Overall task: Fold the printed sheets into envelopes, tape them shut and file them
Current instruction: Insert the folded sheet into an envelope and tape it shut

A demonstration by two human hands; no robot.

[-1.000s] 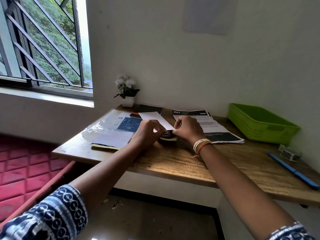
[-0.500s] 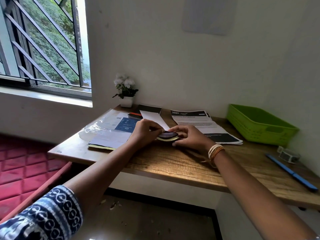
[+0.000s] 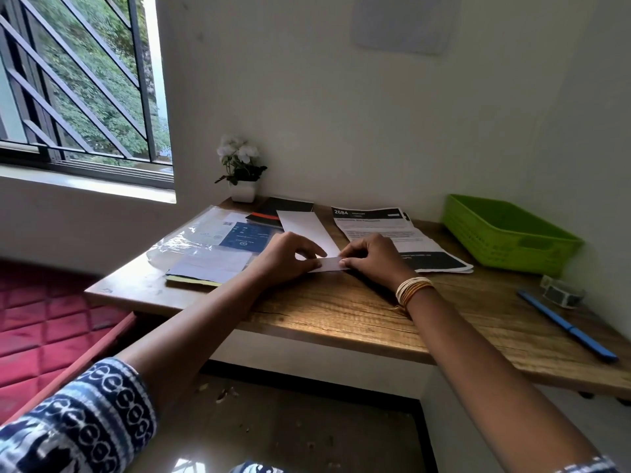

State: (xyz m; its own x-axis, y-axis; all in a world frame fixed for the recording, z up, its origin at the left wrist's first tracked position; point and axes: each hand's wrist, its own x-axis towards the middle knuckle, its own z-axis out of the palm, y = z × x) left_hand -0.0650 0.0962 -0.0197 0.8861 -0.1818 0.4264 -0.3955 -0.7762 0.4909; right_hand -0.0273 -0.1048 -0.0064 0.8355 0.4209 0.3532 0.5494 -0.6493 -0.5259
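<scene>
A long white folded sheet (image 3: 309, 227) lies on the wooden desk (image 3: 341, 312), pointing away from me. Its near end is turned up into a narrow flap (image 3: 329, 264). My left hand (image 3: 285, 259) pinches the left end of that flap and my right hand (image 3: 374, 257) pinches the right end, both low on the desk. A stack of printed sheets (image 3: 392, 233) with black bands lies just right of my right hand. A tape roll (image 3: 561, 291) sits at the far right. The green basket (image 3: 505, 233) stands at the back right.
A clear plastic sleeve with blue and white papers (image 3: 218, 247) lies to the left. A dark notebook (image 3: 283, 208) and a small potted flower (image 3: 240, 172) stand at the back. A blue pen (image 3: 566, 326) lies near the right front edge.
The sheet's near end, held curled up between my hands before, is now pressed down flat as a narrow flap. Both hands have come down onto the desk.
</scene>
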